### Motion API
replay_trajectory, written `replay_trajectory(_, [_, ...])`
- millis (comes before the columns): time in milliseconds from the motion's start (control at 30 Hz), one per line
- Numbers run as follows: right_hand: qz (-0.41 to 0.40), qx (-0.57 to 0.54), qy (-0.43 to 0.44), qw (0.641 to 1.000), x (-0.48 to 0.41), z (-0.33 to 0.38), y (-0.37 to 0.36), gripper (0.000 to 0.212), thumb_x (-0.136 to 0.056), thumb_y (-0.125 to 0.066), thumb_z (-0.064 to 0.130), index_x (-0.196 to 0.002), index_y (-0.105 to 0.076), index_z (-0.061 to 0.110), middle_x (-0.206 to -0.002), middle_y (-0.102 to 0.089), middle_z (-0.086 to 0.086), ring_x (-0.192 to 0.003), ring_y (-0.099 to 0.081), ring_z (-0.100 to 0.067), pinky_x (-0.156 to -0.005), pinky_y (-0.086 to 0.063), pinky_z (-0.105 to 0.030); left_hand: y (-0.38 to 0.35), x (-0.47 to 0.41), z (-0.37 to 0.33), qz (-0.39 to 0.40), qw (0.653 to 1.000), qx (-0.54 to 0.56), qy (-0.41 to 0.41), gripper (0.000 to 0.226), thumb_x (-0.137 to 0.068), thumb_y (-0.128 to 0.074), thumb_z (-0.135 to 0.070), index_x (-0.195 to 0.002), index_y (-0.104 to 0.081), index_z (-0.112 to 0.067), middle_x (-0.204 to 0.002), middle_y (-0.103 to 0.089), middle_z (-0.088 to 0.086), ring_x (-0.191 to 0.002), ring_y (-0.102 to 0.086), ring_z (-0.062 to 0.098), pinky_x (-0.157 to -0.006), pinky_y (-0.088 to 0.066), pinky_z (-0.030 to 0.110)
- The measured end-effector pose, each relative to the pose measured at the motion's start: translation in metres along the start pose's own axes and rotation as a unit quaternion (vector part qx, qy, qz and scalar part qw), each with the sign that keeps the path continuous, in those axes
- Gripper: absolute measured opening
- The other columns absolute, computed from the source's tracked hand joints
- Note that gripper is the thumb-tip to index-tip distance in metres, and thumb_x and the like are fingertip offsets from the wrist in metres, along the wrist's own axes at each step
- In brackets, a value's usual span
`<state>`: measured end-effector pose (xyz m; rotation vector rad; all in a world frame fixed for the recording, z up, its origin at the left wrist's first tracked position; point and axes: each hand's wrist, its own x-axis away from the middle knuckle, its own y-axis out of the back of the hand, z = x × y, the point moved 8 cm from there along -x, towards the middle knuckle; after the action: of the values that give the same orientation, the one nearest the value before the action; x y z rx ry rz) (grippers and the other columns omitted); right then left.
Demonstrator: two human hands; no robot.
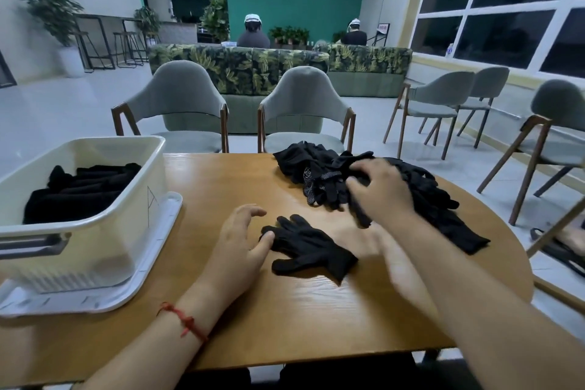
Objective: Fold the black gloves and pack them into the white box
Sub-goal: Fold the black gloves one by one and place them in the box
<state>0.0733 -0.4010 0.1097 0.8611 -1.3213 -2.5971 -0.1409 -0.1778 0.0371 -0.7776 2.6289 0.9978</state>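
The wooden table (pixel 316 313) bears the white box (pixel 107 250) at left, folded gloves (pixel 79 193) inside, and the glove pile (pixel 316 165) at right — gripped by the right hand (pixel 383 193), fingers curled. The left hand (pixel 240 247), loosely spread, touches one flat glove (pixel 313 247).

A thin hand-drawn letter "A" stands on the side wall of the white box (pixel 133 209), left of the left hand (pixel 240 241). In the pile of black gloves (pixel 304 161), just left of the right hand (pixel 380 190), one glove bears a small white square emblem, too small to read. Far beyond both hands, a white sign (pixel 382 28) carries reddish lettering, illegible.
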Motion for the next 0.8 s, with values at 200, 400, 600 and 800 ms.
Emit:
replay_trajectory(200, [0.113, 0.086, -0.192, 0.971, -0.086, -0.089, -0.003, 0.087, -0.081, -0.04, 0.096, -0.155, -0.04, 0.049, -0.166, -0.032, -0.002, -0.153, -0.025, -0.043, -0.117, -0.025, -0.072, -0.013, -0.053, -0.021, 0.048, 0.995, -0.078, -0.035, 0.036, -0.104, -0.06, -0.043, -0.138, -0.056, -0.031, -0.152, -0.046, -0.009, -0.143, -0.038, 0.012, -0.122, -0.032, 0.037])
replay_trajectory(400, [0.099, 0.04, -0.244, 0.964, -0.102, -0.121, -0.023, 0.108, -0.07, -0.029, 0.106, -0.157, -0.043, 0.042, -0.165, -0.039, -0.006, -0.15, -0.032, -0.046, -0.119, -0.03, -0.069, -0.045, -0.223, -0.032, 0.099, 0.99, -0.096, -0.004, 0.077, -0.09, -0.064, -0.07, -0.153, -0.047, -0.028, -0.157, -0.045, 0.001, -0.143, -0.045, 0.021, -0.118, -0.04, 0.043])
replay_trajectory(600, [0.119, 0.054, -0.256, 0.958, -0.107, -0.158, -0.04, 0.127, -0.053, -0.029, 0.117, -0.156, -0.042, 0.044, -0.161, -0.045, -0.006, -0.145, -0.041, -0.045, -0.116, -0.041, -0.061, -0.104, -0.305, -0.003, 0.164, 0.97, -0.179, 0.014, 0.104, -0.071, -0.055, -0.099, -0.155, -0.047, -0.038, -0.164, -0.039, 0.006, -0.154, -0.032, 0.03, -0.126, -0.029, 0.053])
replay_trajectory(800, [0.174, 0.086, -0.211, 0.958, -0.116, -0.145, -0.079, 0.118, -0.055, -0.032, 0.114, -0.153, -0.044, 0.05, -0.158, -0.049, -0.01, -0.141, -0.047, -0.045, -0.115, -0.042, -0.059, -0.159, -0.304, 0.032, 0.3, 0.939, -0.159, 0.057, 0.104, -0.062, -0.058, -0.102, -0.147, -0.055, -0.043, -0.144, -0.063, -0.008, -0.13, -0.06, 0.023, -0.114, -0.046, 0.04])
